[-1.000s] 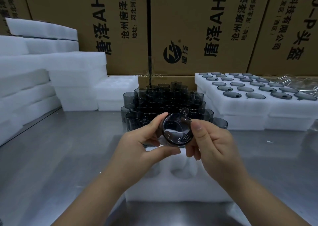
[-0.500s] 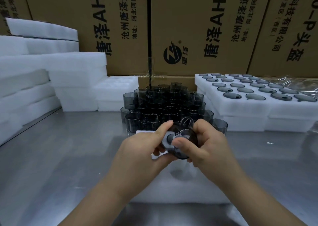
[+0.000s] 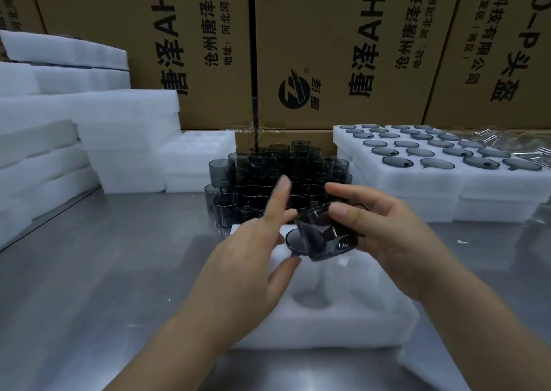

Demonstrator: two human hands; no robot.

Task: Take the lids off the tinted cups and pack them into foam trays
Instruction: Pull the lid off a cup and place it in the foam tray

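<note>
While the foam tray [image 3: 328,325] lies beneath both hands, the left hand [image 3: 244,262] hovers with fingers spread and straight, index raised. The right hand [image 3: 396,241] curls round a tilted tinted cup [image 3: 319,229]. A dark round lid [image 3: 292,240] sits between the left fingers and that cup; contact is unclear.

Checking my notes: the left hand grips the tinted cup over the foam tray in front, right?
Not the left. The head view shows the right hand gripping the tinted cup over the foam tray in front; the left hand is open beside it.
</note>
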